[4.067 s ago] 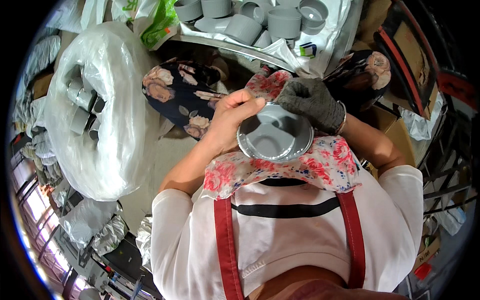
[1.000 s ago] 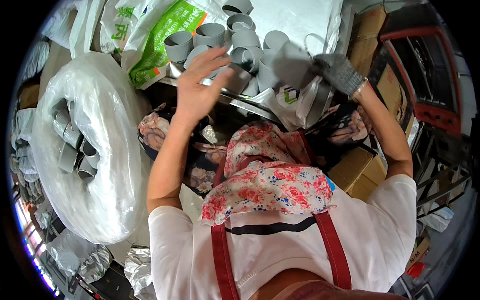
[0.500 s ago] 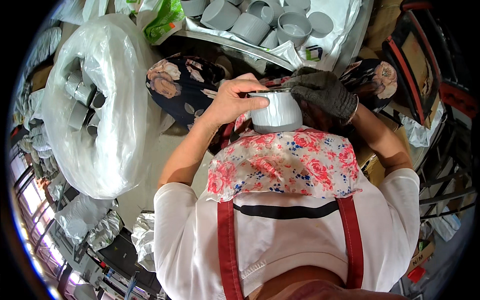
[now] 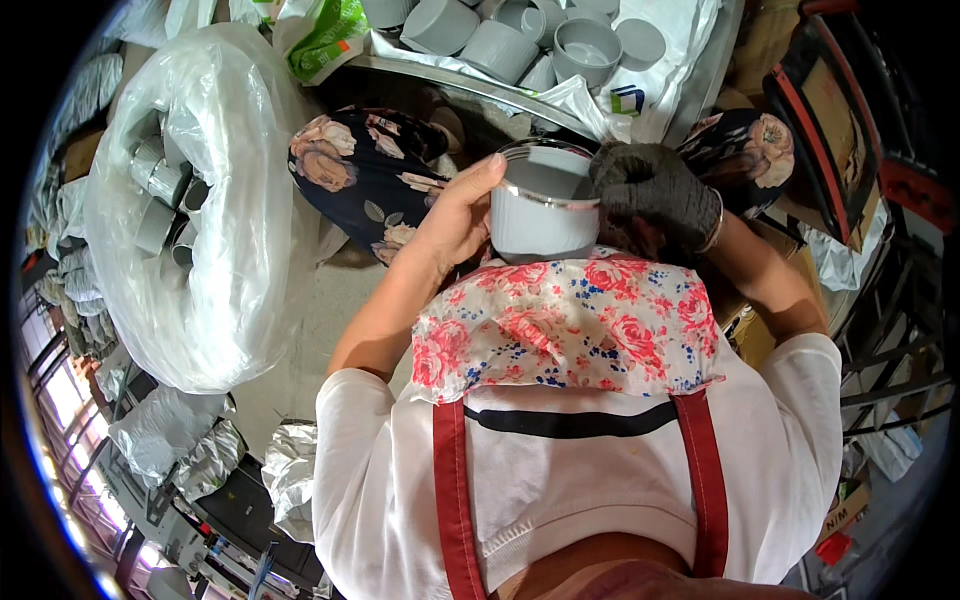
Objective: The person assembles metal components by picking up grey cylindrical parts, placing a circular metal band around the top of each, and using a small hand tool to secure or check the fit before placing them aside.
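Note:
A round grey cup (image 4: pixel 545 225) with fine ribs and a shiny silver rim stands in front of my floral apron bib, its opening tipped so that the inside shows. My bare left hand (image 4: pixel 462 218) grips it from the left, with the thumb up near the rim and the other fingers mostly hidden. On the right, my right hand (image 4: pixel 655 195), in a dark grey knit glove, is closed against the cup's rim. Whatever its curled fingers pinch is hidden.
Several plain grey cups (image 4: pixel 588 52) lie on white plastic in a metal-edged tray (image 4: pixel 470 92) beyond my knees. At left stands a clear plastic bag (image 4: pixel 205 340) with several cups inside. A black and red frame (image 4: pixel 815 130) rises at right.
The cup has tipped so its opening and silver rim now show. My left fingers have come off the top of the rim to its side. My gloved hand has curled into a fist.

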Demonstrator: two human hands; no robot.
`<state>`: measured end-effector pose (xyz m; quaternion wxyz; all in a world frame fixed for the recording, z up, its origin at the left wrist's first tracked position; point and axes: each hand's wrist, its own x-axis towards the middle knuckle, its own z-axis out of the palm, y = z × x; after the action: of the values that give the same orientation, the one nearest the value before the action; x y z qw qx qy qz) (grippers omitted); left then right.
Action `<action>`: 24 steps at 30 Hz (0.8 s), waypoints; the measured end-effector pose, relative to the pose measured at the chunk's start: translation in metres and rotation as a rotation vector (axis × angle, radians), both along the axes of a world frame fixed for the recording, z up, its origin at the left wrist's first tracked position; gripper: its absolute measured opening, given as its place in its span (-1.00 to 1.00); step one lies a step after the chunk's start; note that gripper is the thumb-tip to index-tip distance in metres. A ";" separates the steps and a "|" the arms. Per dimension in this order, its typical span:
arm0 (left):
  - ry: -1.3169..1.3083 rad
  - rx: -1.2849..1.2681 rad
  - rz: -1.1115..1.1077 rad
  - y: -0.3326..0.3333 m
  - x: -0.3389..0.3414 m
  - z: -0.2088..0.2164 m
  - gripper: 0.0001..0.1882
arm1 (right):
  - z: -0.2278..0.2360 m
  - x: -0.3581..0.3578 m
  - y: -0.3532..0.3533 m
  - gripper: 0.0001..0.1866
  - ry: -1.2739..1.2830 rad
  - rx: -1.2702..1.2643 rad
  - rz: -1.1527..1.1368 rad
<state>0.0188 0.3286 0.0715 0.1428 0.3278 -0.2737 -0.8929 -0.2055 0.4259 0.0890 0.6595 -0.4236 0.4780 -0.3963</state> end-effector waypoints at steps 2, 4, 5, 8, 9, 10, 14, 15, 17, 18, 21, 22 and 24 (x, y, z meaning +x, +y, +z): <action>0.014 0.077 -0.122 -0.005 0.001 0.012 -0.51 | 0.003 0.007 0.004 -0.84 -0.013 -0.028 -0.152; 0.021 0.100 -0.048 -0.007 -0.002 0.026 -0.55 | 0.006 0.023 0.007 -0.74 -0.062 0.065 -0.400; 0.025 0.112 -0.014 -0.006 -0.003 0.030 -0.57 | 0.006 0.027 0.007 -0.70 -0.107 0.095 -0.432; -0.013 0.079 0.021 -0.004 -0.007 0.035 -0.71 | -0.004 0.025 0.003 -0.54 0.010 0.041 -0.337; -0.005 0.047 -0.006 -0.003 -0.007 0.038 -0.74 | -0.005 0.021 0.003 -0.53 0.250 -0.247 -0.230; -0.018 0.078 0.013 -0.001 -0.007 0.041 -0.82 | -0.005 0.017 0.003 -0.52 0.488 -0.534 -0.115; -0.068 0.038 0.000 0.005 -0.011 0.061 -0.88 | 0.007 0.022 0.003 -0.59 0.473 -0.540 -0.027; -0.056 0.033 -0.013 0.006 -0.010 0.059 -0.89 | 0.008 0.022 0.000 -0.62 0.575 -0.677 0.014; -0.033 0.023 -0.035 0.005 -0.005 0.052 -0.91 | 0.010 0.021 -0.006 -0.64 0.631 -0.801 0.036; -0.055 0.003 -0.067 0.005 -0.003 0.051 -0.88 | 0.010 0.021 -0.009 -0.65 0.657 -0.865 0.047; -0.100 -0.032 -0.147 0.000 0.000 0.049 -0.81 | 0.011 0.022 -0.016 -0.74 0.554 -0.944 0.037; -0.104 -0.024 -0.160 -0.001 0.001 0.047 -0.81 | 0.011 0.023 -0.015 -0.76 0.365 -0.653 0.008; -0.110 -0.032 -0.176 -0.005 0.000 0.046 -0.78 | 0.009 0.026 -0.014 -0.81 -0.003 -0.080 -0.052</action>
<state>0.0184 0.3238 0.1171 0.0537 0.3486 -0.3231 -0.8782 -0.1793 0.4121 0.0980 0.6323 -0.4364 0.4718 -0.4325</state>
